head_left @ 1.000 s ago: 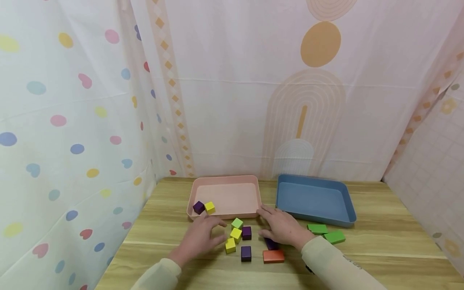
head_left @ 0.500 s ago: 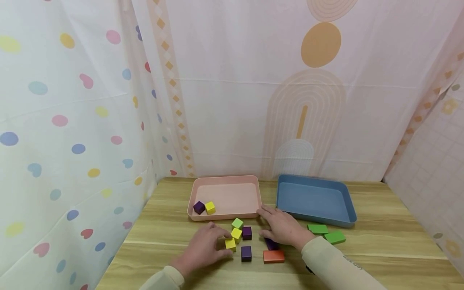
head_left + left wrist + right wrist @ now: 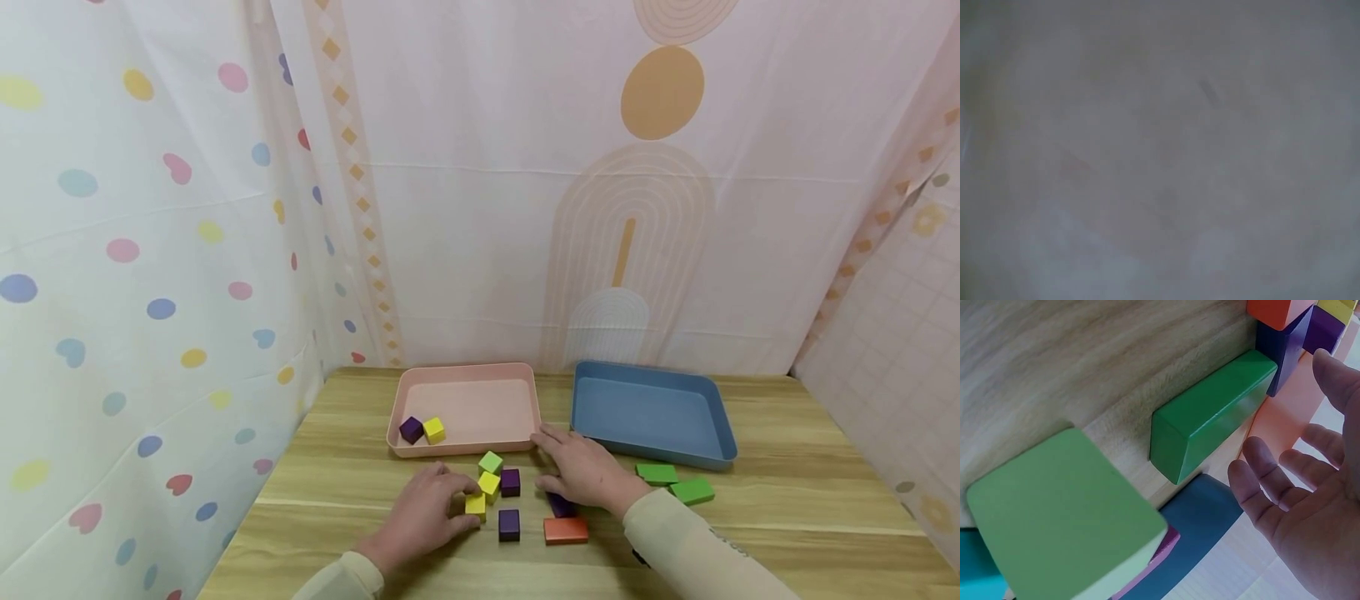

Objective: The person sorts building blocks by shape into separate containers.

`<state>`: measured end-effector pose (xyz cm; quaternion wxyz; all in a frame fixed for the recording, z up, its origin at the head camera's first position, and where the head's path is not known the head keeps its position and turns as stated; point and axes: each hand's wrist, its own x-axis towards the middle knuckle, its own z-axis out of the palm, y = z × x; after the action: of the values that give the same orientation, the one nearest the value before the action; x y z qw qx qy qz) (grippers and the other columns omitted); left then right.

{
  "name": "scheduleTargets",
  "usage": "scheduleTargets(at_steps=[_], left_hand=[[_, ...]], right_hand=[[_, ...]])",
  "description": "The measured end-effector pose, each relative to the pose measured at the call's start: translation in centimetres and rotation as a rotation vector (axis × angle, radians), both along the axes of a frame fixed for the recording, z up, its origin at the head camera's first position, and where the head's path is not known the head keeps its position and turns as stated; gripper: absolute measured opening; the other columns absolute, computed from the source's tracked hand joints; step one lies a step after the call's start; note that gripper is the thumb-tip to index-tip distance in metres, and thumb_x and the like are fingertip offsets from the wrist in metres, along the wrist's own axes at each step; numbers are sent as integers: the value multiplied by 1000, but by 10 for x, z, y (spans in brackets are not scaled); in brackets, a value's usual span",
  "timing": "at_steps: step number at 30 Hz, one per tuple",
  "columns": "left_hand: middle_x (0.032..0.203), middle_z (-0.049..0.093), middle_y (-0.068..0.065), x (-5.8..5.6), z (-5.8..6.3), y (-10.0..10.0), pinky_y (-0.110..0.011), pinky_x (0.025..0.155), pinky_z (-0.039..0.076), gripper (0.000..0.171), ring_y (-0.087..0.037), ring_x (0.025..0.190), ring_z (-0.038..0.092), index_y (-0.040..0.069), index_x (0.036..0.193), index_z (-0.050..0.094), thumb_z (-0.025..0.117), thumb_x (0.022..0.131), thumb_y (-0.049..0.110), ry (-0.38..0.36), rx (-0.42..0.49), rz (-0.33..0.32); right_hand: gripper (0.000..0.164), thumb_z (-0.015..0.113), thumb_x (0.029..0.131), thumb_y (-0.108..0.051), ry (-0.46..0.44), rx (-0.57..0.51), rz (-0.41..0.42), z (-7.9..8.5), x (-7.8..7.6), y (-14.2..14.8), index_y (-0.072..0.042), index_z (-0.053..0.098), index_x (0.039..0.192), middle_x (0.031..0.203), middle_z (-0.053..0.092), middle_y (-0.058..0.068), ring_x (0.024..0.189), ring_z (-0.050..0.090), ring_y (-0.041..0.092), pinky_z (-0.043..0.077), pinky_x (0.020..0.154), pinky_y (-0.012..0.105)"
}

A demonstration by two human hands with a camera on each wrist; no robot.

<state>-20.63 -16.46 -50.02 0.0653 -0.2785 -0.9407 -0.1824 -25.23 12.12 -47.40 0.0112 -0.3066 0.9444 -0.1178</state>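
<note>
In the head view my left hand (image 3: 427,512) lies left of the loose blocks, its thumb and fingertips pinching a yellow cube (image 3: 476,507) on the table. Close beyond it are a second yellow cube (image 3: 489,485), a light green cube (image 3: 491,463) and a purple cube (image 3: 510,482). Another purple cube (image 3: 509,525) sits to the right. My right hand (image 3: 588,471) hovers over a dark blue block (image 3: 560,505), partly hidden under it; its fingertips are near the pink tray's corner. The right wrist view shows those fingers loosely bent, holding nothing. The left wrist view is a grey blur.
The pink tray (image 3: 480,446) holds a purple cube (image 3: 411,429) and a yellow cube (image 3: 434,430). Right of it stands the blue tray (image 3: 652,404). Two green blocks (image 3: 692,491) lie before the blue tray. An orange-red block (image 3: 566,531) lies near my right sleeve.
My left hand has come back from the pink tray's front edge toward me and closed its fingers on the near yellow cube, which has turned slightly. My right hand stays put.
</note>
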Motion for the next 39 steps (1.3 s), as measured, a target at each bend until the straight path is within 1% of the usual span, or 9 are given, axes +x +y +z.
scheduleTargets(at_steps=[9, 13, 16, 20, 23, 26, 30, 33, 39], left_hand=[[96, 66, 21, -2, 0, -1, -30, 71, 39, 31, -6, 83, 45, 26, 105, 73, 80, 81, 44, -19, -3, -2], [96, 66, 21, -5, 0, -3, -28, 70, 38, 31, -6, 82, 44, 25, 104, 74, 81, 80, 43, -12, 9, -1], [95, 66, 21, -8, 5, -5, -28, 70, 39, 31, -7, 82, 44, 25, 104, 74, 83, 79, 41, 22, 22, 3], [96, 67, 19, -14, 16, -9, -32, 75, 43, 32, -9, 86, 48, 25, 104, 74, 84, 78, 40, 76, 47, 26], [99, 70, 16, -21, 25, -10, -36, 80, 44, 32, -12, 90, 52, 24, 104, 74, 85, 77, 39, 93, 85, 58], [97, 69, 16, -30, 33, -11, -36, 80, 43, 32, -12, 89, 51, 25, 102, 74, 87, 75, 37, 100, 118, 97], [94, 69, 17, -45, 39, -10, -31, 72, 41, 34, -11, 82, 50, 24, 104, 75, 88, 74, 34, 132, 142, 139], [96, 71, 14, -57, 41, -10, -29, 68, 41, 37, -13, 81, 51, 22, 108, 76, 87, 76, 35, 127, 142, 170], [99, 72, 10, -74, 37, -11, -32, 74, 45, 38, -15, 88, 52, 18, 109, 77, 87, 77, 35, 85, 139, 240]], right_hand=[[69, 69, 92, -43, -4, 3, -8, 0, 0, 0, -10, 46, 148, 154, 39, 16, 133, 46, 40, 36, 106, 57], [69, 69, 92, -44, -7, 6, -14, 0, 0, 1, -10, 46, 148, 154, 40, 15, 133, 46, 39, 36, 106, 56], [69, 69, 92, -45, -7, 7, -19, 0, -1, 1, -10, 47, 148, 153, 40, 14, 134, 45, 37, 36, 107, 56], [69, 69, 92, -45, -11, -1, -20, 0, -1, 1, -10, 47, 147, 153, 40, 15, 134, 45, 35, 35, 107, 56], [69, 69, 91, -45, -12, -4, -17, 0, -1, 1, -10, 47, 147, 153, 40, 15, 134, 45, 34, 35, 107, 56], [69, 69, 92, -45, -16, -2, -17, 1, 0, 0, -10, 47, 147, 153, 40, 15, 134, 45, 33, 35, 107, 55], [69, 69, 92, -45, -22, 0, -20, 0, -1, 0, -10, 46, 148, 154, 40, 14, 135, 45, 32, 35, 108, 54], [69, 69, 92, -45, -17, 1, -22, 0, -1, 0, -11, 46, 148, 154, 40, 14, 135, 46, 32, 35, 108, 54], [69, 69, 92, -44, -8, -5, -21, -1, -1, -1, -11, 46, 148, 154, 39, 14, 133, 47, 33, 36, 107, 54]])
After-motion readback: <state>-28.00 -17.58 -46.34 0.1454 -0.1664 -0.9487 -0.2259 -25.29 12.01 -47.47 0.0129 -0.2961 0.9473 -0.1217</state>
